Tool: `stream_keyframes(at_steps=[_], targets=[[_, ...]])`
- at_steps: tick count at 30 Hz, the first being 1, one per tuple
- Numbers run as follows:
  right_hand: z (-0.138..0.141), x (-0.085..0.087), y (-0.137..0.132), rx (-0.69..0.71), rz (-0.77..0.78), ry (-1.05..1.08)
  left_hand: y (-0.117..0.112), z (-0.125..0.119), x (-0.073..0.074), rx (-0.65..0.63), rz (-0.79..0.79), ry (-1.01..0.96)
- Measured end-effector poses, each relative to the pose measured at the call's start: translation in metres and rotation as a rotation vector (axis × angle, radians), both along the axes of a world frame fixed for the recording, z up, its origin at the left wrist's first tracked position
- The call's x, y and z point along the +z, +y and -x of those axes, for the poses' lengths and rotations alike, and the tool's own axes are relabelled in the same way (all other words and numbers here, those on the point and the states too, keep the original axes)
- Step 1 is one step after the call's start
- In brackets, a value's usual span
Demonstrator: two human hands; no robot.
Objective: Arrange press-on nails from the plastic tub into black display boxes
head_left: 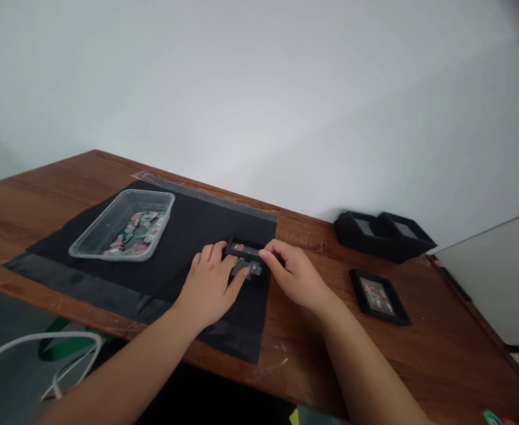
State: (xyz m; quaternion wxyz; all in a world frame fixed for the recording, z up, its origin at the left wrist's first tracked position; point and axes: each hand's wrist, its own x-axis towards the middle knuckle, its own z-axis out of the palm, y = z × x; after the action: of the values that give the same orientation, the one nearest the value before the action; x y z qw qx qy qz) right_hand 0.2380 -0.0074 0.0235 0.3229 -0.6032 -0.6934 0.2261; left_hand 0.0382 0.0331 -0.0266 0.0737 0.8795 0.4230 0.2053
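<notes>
A small black frame [247, 245] lies on the black mat, with a few little pieces visible inside. Its left side is gripped by my left hand [207, 284], the fingers bent over the edge. The left thumb rests by a grey, partly see-through strip with small round marks [254, 269] along the frame's near side; what this strip is I cannot tell. My right hand [295, 273] pinches the frame's right corner between thumb and forefinger. Some of the frame is hidden under the fingers.
Left on the mat [189, 227] stands a clear plastic tub [92, 243] of small pink, green and white pieces. At right on the wooden table [321, 330] are stacked black frames [368, 245] by the wall and a filled black frame [401, 310]. A white cable [33, 336] hangs at lower left.
</notes>
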Motion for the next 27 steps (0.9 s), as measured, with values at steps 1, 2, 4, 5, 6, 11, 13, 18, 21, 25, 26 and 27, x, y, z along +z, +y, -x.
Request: stream_keyframes(at_steps=[1,2,4,5,6,11,13,18,21,25,26,27], targets=[[0.000,0.000,0.000,0.000,-0.003,-0.004,-0.001,0.000,0.000,0.000,-0.005,0.002],[0.000,0.000,0.000,0.001,-0.006,-0.009,-0.001,0.001,0.000,-0.001,-0.010,0.005],[0.000,0.000,0.000,-0.001,-0.007,-0.019,-0.001,0.001,0.000,-0.005,-0.017,0.006],[0.000,0.000,-0.001,-0.002,-0.006,-0.022,-0.001,0.001,0.001,-0.007,-0.016,0.002],[0.000,0.000,-0.001,-0.002,-0.005,-0.024,0.000,0.001,0.001,-0.006,-0.012,-0.004],[0.002,0.002,-0.001,-0.007,0.010,-0.040,0.004,-0.002,0.004,0.027,0.015,-0.018],[0.003,0.002,-0.001,-0.010,0.011,-0.051,0.005,-0.003,0.006,0.035,0.002,-0.006],[0.005,0.002,-0.001,-0.015,-0.012,-0.068,0.004,-0.007,0.009,0.041,0.011,0.013],[0.006,0.001,0.000,-0.019,-0.024,-0.066,0.004,-0.008,0.010,0.054,0.007,0.012],[0.004,0.000,0.000,-0.016,-0.041,-0.058,0.004,-0.007,0.008,0.052,0.011,-0.007],[0.003,0.000,0.000,-0.018,-0.045,-0.052,0.005,-0.007,0.007,0.051,0.013,-0.017],[0.002,0.000,0.000,-0.021,-0.049,-0.047,0.005,-0.007,0.006,0.047,0.015,-0.028]])
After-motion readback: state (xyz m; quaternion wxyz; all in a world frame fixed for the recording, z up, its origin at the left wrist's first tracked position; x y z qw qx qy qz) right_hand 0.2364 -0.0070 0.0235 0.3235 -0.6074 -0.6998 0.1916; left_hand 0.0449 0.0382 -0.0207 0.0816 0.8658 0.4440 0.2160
